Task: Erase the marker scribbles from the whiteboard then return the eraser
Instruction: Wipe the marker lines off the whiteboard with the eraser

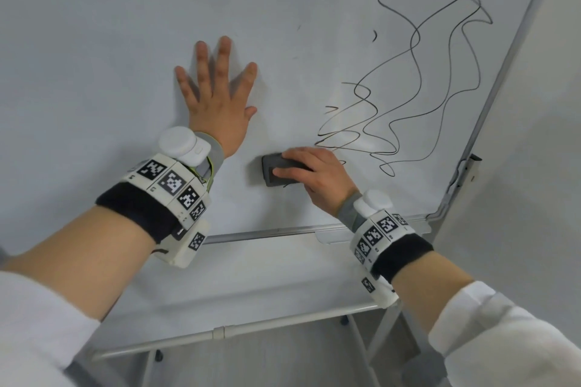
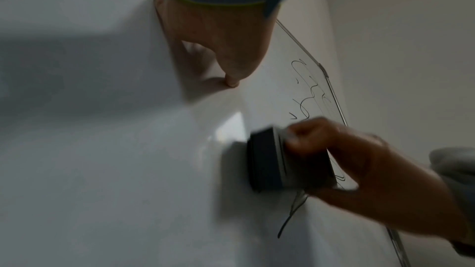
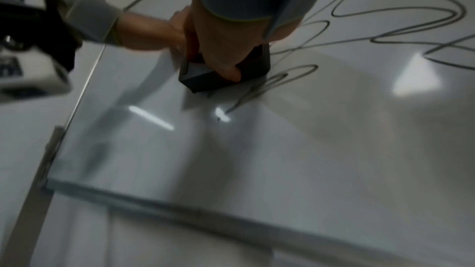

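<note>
Gripping the eraser (image 1: 278,172) against the whiteboard (image 1: 125,41), right hand (image 1: 317,177); left hand (image 1: 217,104) splayed flat beside scribbles (image 1: 418,78)

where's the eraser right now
In the head view the eraser is pressed against the whiteboard low and centre, gripped by the right hand, just left of the scribbles.

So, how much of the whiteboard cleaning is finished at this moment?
Early stage. Done: the board area around the flat left hand shows only a few faint specks. In hand: the right hand grips the dark eraser against the whiteboard, at the lower left end of the scribbles. Left: nearly all the black loops toward the right edge, then returning the eraser.
</note>
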`<action>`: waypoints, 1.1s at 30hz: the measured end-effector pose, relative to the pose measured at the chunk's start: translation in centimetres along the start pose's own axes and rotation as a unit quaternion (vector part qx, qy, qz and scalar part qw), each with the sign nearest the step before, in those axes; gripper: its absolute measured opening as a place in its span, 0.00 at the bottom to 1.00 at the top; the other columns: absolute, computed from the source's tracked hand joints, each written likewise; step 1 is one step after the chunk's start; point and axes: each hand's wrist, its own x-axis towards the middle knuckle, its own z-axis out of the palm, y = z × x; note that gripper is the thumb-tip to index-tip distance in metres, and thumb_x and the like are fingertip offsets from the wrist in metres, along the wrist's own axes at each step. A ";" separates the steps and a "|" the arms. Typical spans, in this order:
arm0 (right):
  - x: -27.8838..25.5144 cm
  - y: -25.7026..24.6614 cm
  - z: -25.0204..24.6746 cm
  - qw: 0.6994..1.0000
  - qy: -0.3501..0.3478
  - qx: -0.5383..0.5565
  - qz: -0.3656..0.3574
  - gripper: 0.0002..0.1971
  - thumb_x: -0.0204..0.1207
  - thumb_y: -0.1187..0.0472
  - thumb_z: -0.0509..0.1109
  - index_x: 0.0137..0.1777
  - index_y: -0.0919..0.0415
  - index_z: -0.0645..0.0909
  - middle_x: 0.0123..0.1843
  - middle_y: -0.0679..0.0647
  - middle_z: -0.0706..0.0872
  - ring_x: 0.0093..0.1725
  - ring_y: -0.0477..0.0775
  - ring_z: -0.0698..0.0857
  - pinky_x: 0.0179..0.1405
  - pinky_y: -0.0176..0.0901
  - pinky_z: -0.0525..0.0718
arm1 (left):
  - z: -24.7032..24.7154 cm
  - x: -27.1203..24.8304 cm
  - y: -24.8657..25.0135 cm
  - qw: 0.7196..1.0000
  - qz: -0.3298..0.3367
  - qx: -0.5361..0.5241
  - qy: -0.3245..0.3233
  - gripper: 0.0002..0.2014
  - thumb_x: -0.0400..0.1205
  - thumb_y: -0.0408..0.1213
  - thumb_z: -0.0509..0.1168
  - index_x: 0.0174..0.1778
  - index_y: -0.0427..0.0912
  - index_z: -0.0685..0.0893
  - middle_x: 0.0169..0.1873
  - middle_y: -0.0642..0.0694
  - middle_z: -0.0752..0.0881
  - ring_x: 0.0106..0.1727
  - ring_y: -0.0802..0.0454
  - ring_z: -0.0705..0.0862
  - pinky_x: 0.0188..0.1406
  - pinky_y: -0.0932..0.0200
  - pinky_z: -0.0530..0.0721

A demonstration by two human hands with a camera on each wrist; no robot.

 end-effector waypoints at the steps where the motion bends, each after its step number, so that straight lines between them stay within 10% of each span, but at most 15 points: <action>1: -0.5 0.0 0.2 1.000 -0.016 -0.003 -0.008 0.23 0.73 0.73 0.56 0.58 0.53 0.85 0.61 0.57 0.84 0.61 0.60 0.80 0.55 0.53 0.78 | 0.0 0.0 0.0 1.000 0.000 0.003 -0.002 0.30 0.84 0.47 0.56 0.80 0.52 0.51 0.81 0.38 0.37 0.79 0.30 0.36 0.72 0.24 0.38; 33: -4.4 1.4 0.2 0.999 -0.046 -0.020 -0.023 0.32 0.60 0.83 0.70 0.60 0.53 0.84 0.62 0.57 0.84 0.63 0.59 0.76 0.58 0.52 0.77 | 0.9 -0.8 0.9 1.000 -0.008 -0.002 -0.007 0.30 0.84 0.44 0.57 0.80 0.52 0.51 0.81 0.37 0.37 0.79 0.28 0.36 0.71 0.23 0.38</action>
